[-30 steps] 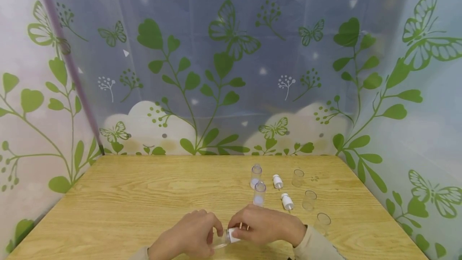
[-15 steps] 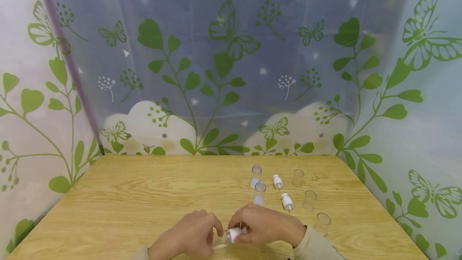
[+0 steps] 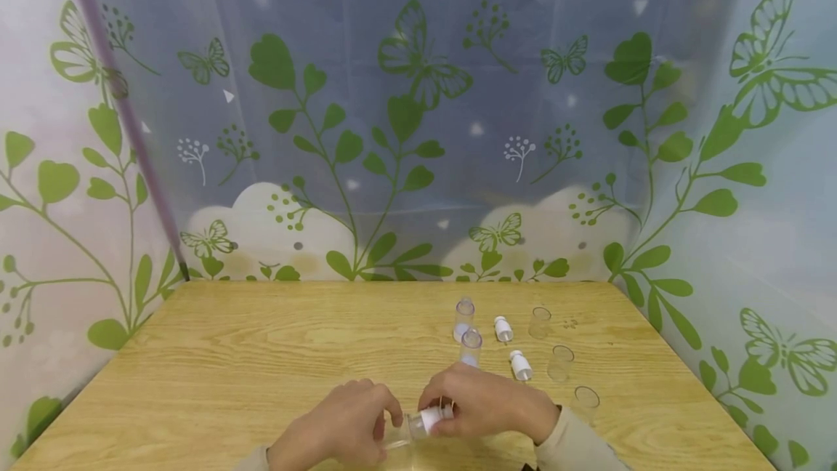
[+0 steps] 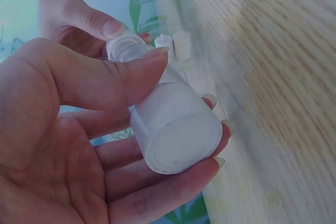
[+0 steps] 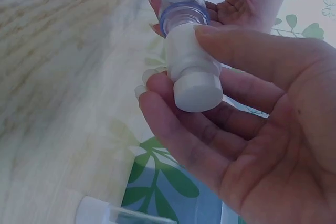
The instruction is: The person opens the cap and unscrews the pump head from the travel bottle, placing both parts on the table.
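Observation:
My left hand (image 3: 349,416) grips a clear bottle (image 3: 397,433) with a white bottom, thumb on top and fingers beneath in the left wrist view. The bottle lies tilted, its neck toward my right hand (image 3: 484,404). Between the right thumb and fingers is a white pump head (image 5: 191,59), its far end right at the bottle's bluish-rimmed mouth. Whether its threads are engaged cannot be made out. Fingers hide part of both pieces in the head view.
On the wooden table (image 3: 261,362), two clear bottles (image 3: 465,318) stand beyond my right hand. Two white pump heads (image 3: 520,365) lie right of them. Farther right, three clear caps (image 3: 560,363) form a row. A patterned curtain (image 3: 418,166) encloses the back and sides.
My right hand has shifted slightly right and up with the pump head, and more of the pump head and the bottle's neck end shows. The left hand stays nearly still.

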The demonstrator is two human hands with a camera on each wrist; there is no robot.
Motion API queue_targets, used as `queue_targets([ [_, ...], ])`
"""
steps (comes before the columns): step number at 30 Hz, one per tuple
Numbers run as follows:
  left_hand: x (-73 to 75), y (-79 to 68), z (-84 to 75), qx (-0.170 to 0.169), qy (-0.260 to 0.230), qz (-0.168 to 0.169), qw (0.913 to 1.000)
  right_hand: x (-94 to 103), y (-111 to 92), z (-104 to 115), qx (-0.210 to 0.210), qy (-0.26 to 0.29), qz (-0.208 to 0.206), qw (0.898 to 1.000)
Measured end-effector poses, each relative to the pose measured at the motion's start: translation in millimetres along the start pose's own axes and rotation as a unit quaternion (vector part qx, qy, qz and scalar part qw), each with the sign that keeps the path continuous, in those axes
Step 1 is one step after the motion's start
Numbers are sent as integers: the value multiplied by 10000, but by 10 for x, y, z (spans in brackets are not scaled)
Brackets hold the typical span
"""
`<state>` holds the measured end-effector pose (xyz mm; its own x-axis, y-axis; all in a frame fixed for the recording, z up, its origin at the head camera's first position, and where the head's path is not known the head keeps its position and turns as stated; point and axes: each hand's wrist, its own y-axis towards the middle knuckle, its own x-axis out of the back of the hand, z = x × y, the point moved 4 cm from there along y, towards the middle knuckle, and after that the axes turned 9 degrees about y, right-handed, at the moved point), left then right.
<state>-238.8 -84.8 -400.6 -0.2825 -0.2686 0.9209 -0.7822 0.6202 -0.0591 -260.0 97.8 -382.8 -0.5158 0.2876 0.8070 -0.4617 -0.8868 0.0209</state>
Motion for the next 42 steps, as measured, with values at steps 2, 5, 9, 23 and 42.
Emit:
queue_targets([
  [2, -2, 0, 8, -2, 8, -14, 10000, 26, -11, -3, 26, -25, -19, 10000],
  [5, -1, 6, 15, -49, 31, -55, 10000, 69, -35, 3, 2, -54, -47, 10000],
  [9, 4, 9, 16, -101, 61, -107, 9999, 116, -74, 14, -91, -41, -45, 9999],
  [23, 24, -6, 6, -112, 60, -145, 9998, 251, -185, -11, -405, 303, -18, 9987],
  [42, 20, 40, 1, -21, -73, -655, 9978, 476, -507, -180, -881, -15, -85, 9961],
])
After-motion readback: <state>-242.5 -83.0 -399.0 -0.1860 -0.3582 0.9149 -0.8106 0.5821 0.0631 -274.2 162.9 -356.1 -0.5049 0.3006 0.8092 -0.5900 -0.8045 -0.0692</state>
